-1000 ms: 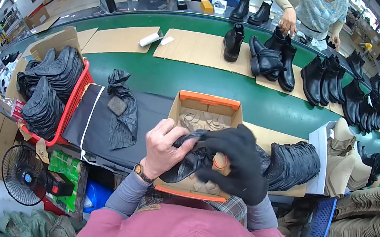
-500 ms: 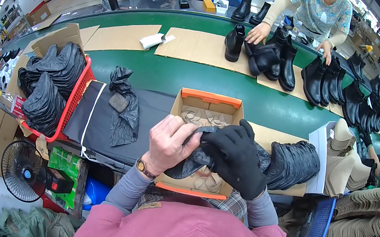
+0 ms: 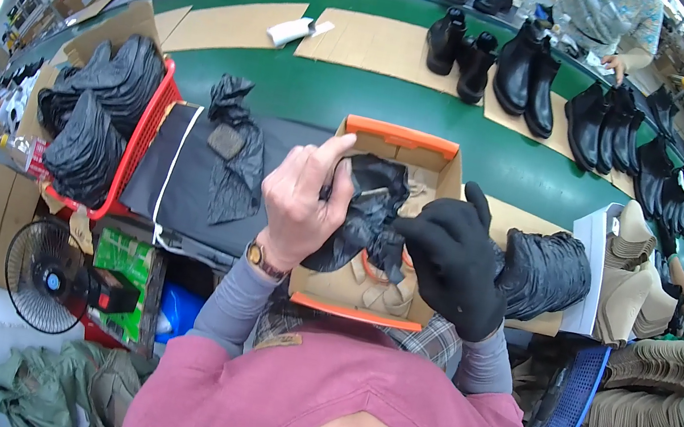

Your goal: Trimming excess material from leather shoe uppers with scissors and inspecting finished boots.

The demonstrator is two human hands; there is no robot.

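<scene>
A black crinkled piece of thin material (image 3: pixel 369 204) lies bunched over the cardboard box (image 3: pixel 376 310) with orange ends in front of me. My left hand (image 3: pixel 301 198), bare and with a watch at the wrist, is just left of the piece, its index finger raised and thumb apart. My right hand (image 3: pixel 456 264), in a black glove, has curled fingers whose tips meet the piece's right edge; the glove hides part of the contact. Inside the box are beige strap-like pieces (image 3: pixel 382 297). Right of the glove lies a stack of black crinkled pieces (image 3: pixel 544 275).
A red basket (image 3: pixel 153 123) of black crinkled pieces stands left. A small grey block (image 3: pixel 226 141) rests on another on a dark sheet. Beige shaped inserts (image 3: pixel 654 402) fill the right side. Black boots (image 3: pixel 518 71) line the green conveyor (image 3: pixel 316 101); a co-worker's hand (image 3: pixel 625 62) is beyond.
My hands have drawn apart, and the black piece has spread out over the box between them. Across the conveyor, the co-worker has set down boots and pulled one hand away. My view has shifted slightly.
</scene>
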